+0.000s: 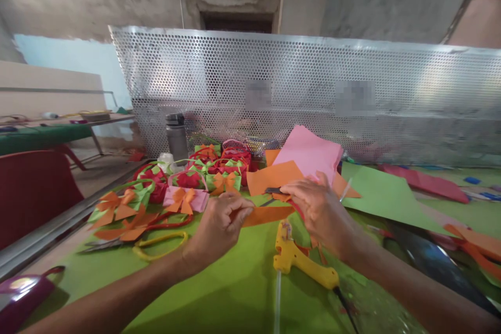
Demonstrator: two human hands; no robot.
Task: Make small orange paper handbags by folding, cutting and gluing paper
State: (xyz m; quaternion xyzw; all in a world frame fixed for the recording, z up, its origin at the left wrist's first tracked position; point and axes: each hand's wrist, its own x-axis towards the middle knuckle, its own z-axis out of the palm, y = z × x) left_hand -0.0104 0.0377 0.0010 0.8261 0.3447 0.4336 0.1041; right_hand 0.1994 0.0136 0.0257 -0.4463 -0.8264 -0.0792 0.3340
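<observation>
My left hand (223, 219) pinches the left end of an orange paper strip (270, 215) above the green tabletop. My right hand (319, 209) is closed around what look like scissors with a red handle (298, 210); their dark blades (273, 190) point left, just above the strip. The fingers hide most of the tool. Below my right hand, a yellow hot glue gun (293, 258) lies on the table, a clear glue stick running from it. Behind the hands, an orange sheet (274, 176) leans near a stack of pink paper (309, 151).
Several small paper bags with bows (225, 182) stand at the left back, by a grey bottle (177, 138). Yellow-handled scissors (160, 248) lie left; a purple tool (25, 292) is front left. Green paper (387, 193) and a dark shiny object (438, 261) lie right. A perforated metal panel (219, 68) borders the back.
</observation>
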